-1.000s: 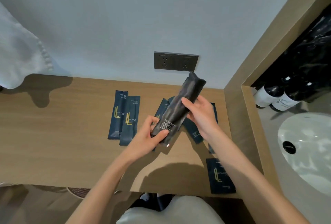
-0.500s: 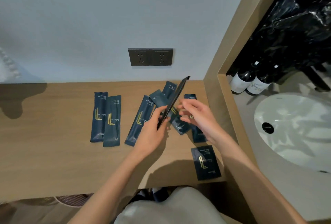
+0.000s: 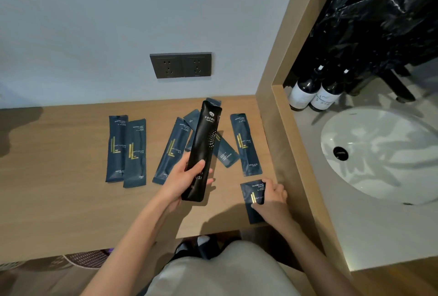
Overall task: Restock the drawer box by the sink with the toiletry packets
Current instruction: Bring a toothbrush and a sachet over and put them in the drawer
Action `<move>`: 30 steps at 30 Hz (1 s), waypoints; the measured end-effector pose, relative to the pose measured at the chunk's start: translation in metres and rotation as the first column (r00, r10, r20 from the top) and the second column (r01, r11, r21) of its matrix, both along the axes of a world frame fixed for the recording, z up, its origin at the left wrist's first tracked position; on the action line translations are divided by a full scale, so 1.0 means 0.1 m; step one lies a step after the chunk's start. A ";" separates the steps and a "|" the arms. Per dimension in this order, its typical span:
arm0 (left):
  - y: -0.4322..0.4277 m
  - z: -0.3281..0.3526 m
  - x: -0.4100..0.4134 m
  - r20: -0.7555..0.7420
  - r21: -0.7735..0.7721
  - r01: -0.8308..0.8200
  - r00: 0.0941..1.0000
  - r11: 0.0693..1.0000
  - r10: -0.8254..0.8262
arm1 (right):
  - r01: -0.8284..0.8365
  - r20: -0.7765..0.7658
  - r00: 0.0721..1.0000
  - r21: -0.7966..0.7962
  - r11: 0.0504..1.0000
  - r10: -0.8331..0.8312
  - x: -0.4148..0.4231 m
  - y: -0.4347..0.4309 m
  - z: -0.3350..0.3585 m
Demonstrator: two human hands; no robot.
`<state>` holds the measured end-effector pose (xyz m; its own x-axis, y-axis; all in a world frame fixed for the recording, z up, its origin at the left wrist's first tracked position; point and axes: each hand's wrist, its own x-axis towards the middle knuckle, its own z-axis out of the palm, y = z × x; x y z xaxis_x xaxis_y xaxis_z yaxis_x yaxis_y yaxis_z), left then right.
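Observation:
My left hand (image 3: 183, 178) grips the lower part of a long black packet (image 3: 204, 144), held tilted above the wooden counter (image 3: 59, 201). My right hand (image 3: 272, 195) lies on a small square dark-blue packet (image 3: 254, 191) near the counter's front right corner, fingers curled at its edge. Several long dark-blue packets with gold marks lie flat on the counter: two side by side at the left (image 3: 125, 151), one slanted by my left hand (image 3: 171, 151), a few overlapping behind the black packet (image 3: 225, 153), and one at the right (image 3: 246, 145). No drawer box is in view.
A wooden partition (image 3: 282, 130) rises to the right of the counter. Beyond it is a white sink (image 3: 388, 153), two dark bottles (image 3: 312, 92) and a black plastic bag (image 3: 384, 16). A double wall socket (image 3: 181, 64) sits above the counter.
My right hand let go of the black packet and came down onto the small square packet. My left hand alone now holds the black packet, turned face-on. The view shifted right.

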<state>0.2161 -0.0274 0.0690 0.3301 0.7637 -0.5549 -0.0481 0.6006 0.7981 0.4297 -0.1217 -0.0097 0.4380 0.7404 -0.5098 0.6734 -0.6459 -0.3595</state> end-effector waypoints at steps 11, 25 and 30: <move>-0.27 -0.02 -0.07 -0.128 0.053 -0.002 0.992 0.999 0.009 | -0.049 0.016 0.999 0.022 0.999 0.048 0.08 0.13 -0.15; -0.92 0.24 -0.28 -0.147 0.215 -0.025 0.987 0.976 0.058 | 0.175 -0.340 0.938 0.282 0.943 -0.072 0.01 -0.18 0.18; -1.32 0.39 -0.35 -0.149 0.298 0.058 0.989 0.953 -0.013 | 0.448 -0.681 0.727 0.375 0.811 -0.087 -0.11 -0.77 0.93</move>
